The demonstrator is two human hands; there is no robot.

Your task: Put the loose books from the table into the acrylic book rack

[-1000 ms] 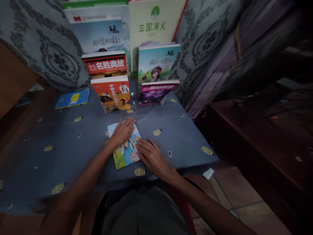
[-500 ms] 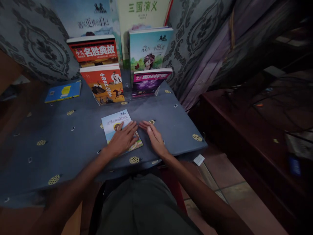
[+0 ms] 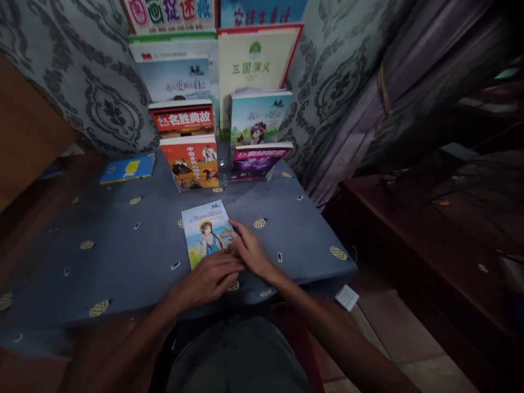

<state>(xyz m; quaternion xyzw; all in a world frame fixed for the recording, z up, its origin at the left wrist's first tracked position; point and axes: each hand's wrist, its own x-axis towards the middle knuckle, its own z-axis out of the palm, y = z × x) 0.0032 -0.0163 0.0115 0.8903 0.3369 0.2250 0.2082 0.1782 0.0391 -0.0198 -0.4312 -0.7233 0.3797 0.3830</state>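
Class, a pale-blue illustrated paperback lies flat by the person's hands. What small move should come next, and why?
Perhaps slide the bare left hand off the pale-blue illustrated paperback: that hand hides the cover's lower part, while the bare right hand is at the right edge, leaving the title uncovered.

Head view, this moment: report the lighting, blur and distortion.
Head view: dim overall, the dark red bench at the right sinking toward black; head view: lettering on the standing purple book looks smeared; head view: the flat book reads clearer, no strong glare on its visible cover; head view: wide-angle stretching toward the edges.
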